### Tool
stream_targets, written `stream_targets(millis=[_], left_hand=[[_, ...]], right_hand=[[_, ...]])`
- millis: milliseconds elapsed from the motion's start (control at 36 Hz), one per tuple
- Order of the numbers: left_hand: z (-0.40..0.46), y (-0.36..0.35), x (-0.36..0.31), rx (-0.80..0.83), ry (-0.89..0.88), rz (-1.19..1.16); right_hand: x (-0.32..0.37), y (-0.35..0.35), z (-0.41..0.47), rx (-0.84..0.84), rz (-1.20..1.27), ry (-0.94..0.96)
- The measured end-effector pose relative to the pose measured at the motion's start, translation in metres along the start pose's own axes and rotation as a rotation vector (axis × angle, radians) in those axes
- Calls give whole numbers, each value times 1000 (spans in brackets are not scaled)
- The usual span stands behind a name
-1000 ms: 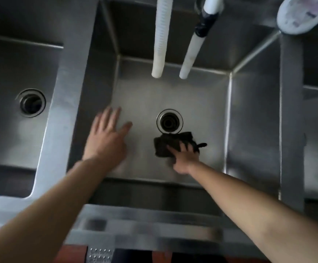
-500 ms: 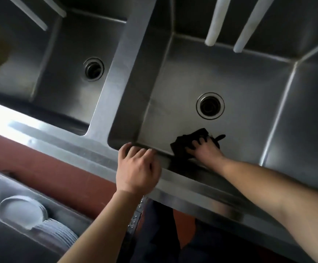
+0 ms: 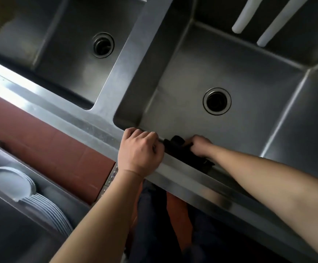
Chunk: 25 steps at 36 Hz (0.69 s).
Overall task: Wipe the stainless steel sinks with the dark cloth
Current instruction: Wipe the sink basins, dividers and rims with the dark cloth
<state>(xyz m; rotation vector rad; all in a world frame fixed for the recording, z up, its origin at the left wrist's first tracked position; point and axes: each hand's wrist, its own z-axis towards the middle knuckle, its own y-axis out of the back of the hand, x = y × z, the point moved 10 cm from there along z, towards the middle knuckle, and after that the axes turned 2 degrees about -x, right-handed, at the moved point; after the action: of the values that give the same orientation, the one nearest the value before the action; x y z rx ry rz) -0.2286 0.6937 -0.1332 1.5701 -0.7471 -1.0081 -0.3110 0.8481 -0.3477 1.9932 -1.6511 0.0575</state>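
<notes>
Right hand: the right hand (image 3: 199, 147) reaches over the front rim (image 3: 182, 168) of the right sink (image 3: 239, 76); its fingers curl round the dark cloth (image 3: 184, 152) and hold it against the top of the near wall
Dark cloth: bunched, draped over the inner edge of the front rim, just right of the left hand; part of it hangs on the rim side
Left hand: the left hand (image 3: 140, 150) grips the front rim near the sink's near-left corner — fingers hooked over the edge, holding only the steel
Right sink: drain (image 3: 217, 101) in the floor, well apart from the cloth; two white hoses (image 3: 258, 18) hang above the far side
Left sink: the left sink (image 3: 63, 40) lies beyond a steel divider (image 3: 133, 59); its own drain (image 3: 103, 45) shows
Lower left: stacked white plates (image 3: 31, 196) in a steel bin — beside a red-brown floor (image 3: 55, 147)
Writing: no brand or label can be read
</notes>
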Motion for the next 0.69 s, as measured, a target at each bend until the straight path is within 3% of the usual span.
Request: stream_targets(millis=[111,389,500,611,694], left_hand=[[-1,1,2,-33,7,-41],[-2,-4,-2,111,-56,-83],[-4,8,-3,167,-141,-330],[-12,35,17,342,-168,-786],[-22,73,40,383,-285,-820]], right_hand=[[14,8,-28,-28,33,28],[48,49,-131,-269,100,15],[71,66,-174,-385,50,-28],[100,75,-212,-484,124,22],[148,73,-245,-523,332,154]])
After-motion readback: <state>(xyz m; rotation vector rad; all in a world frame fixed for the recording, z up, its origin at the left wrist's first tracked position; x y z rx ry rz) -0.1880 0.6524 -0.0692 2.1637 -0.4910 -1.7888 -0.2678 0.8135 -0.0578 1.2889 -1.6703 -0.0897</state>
